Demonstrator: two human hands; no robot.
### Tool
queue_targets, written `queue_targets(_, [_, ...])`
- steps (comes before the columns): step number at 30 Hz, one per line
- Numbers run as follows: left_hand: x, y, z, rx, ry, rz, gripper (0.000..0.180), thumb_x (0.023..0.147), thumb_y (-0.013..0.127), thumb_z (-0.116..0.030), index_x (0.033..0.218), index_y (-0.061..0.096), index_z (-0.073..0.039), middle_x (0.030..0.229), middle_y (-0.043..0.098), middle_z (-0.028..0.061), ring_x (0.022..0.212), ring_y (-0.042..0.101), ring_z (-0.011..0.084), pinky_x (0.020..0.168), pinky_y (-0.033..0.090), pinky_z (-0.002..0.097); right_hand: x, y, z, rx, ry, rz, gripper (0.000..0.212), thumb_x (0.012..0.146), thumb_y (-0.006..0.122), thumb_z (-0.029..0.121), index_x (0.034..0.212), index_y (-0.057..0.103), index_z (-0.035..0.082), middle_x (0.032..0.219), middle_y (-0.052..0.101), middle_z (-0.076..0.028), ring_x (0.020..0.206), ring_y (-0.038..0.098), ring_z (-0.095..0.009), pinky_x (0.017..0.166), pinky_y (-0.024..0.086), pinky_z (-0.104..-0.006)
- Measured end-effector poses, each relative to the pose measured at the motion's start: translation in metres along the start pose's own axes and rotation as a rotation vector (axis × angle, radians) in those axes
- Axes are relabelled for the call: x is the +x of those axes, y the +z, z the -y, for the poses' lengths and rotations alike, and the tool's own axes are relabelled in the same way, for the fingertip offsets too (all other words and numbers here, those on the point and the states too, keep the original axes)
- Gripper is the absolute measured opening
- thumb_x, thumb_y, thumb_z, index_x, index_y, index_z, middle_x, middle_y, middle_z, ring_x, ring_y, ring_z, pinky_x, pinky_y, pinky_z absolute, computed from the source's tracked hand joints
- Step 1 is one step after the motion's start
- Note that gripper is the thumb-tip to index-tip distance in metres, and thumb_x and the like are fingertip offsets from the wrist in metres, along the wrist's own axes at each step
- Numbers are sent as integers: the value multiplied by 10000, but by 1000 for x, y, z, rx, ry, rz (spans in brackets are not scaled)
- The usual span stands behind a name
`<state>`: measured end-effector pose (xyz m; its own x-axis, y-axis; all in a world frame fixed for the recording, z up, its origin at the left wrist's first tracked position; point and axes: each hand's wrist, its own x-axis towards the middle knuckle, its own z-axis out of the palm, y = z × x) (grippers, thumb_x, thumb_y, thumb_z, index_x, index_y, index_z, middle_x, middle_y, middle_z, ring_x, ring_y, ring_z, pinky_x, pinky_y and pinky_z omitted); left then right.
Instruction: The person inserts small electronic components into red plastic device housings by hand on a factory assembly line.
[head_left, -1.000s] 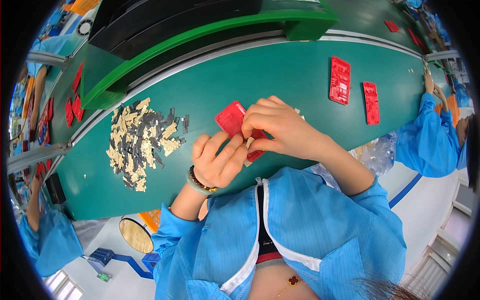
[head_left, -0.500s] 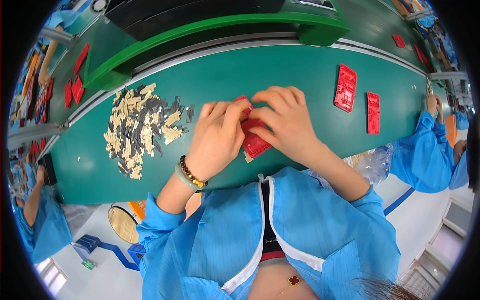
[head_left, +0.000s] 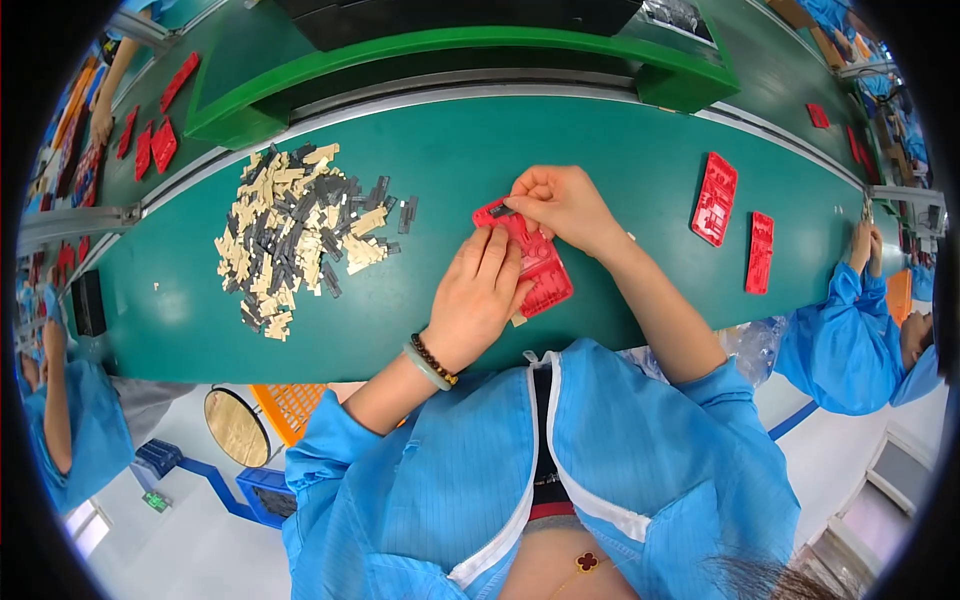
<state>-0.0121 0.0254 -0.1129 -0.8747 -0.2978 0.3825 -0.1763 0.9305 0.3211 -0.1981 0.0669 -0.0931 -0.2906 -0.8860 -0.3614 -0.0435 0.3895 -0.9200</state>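
A red moulded plastic tray lies at a slant on the green table in front of me. My left hand holds it down, fingers pressed together over its left side and thumb toward the middle. At the tray's far end my right hand pinches a small black plastic strip between thumb and fingertips, against the red surface. A small beige piece shows beside the tray's near edge. To the left sits a loose heap of black and beige strips.
Two more red trays lie to the right. Beyond the table's far rail stands a green-framed shelf. A clear plastic bag is at the right front edge. People in blue work at both sides.
My right hand has drawn up to the tray's far end, where a black strip now shows. My left hand has slid lower, uncovering more of the tray. The view has shifted slightly.
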Motion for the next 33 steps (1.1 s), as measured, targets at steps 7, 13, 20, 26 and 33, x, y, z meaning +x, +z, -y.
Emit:
queue_targets(7, [3, -1, 3, -13, 9, 12, 446, 771, 699, -208, 1136, 587, 23, 1243, 503, 181, 1175, 478, 342, 956, 445, 424, 3, 2, 0, 21, 5, -62, 82, 873, 639, 74, 854, 614, -1, 643, 613, -15, 527, 532, -41, 448, 401, -193])
queue_targets(13, [3, -4, 3, -52, -10, 11, 430, 770, 700, -200, 1123, 586, 17, 1262, 481, 202, 1168, 469, 373, 953, 445, 442, 0, 7, 3, -87, -19, -107, 90, 855, 657, 72, 847, 628, -13, 623, 607, -6, 530, 526, -42, 454, 404, -211])
queue_targets(20, [10, -9, 2, -117, -37, 67, 384, 758, 676, -173, 1075, 580, 23, 1275, 468, 234, 1147, 461, 411, 944, 432, 472, -15, 13, -8, -458, -336, -306, 100, 805, 693, 99, 872, 649, 40, 601, 597, -30, 509, 564, -118, 476, 438, -265])
queue_targets(26, [18, -11, 3, -79, 0, 61, 356, 759, 659, -173, 1053, 575, 10, 1228, 497, 231, 1098, 486, 396, 919, 432, 462, -32, 10, -24, -960, -679, -468, 142, 785, 676, 196, 907, 680, 125, 751, 628, -26, 637, 631, -185, 537, 492, -313])
queue_targets(33, [39, -1, 3, 12, -69, 6, 380, 809, 665, -170, 1123, 586, 28, 1041, 557, 147, 926, 529, 313, 802, 453, 401, -84, -5, -19, -802, -746, -239, 238, 788, 686, 223, 983, 633, 98, 956, 596, -43, 727, 619, -203, 624, 520, -300])
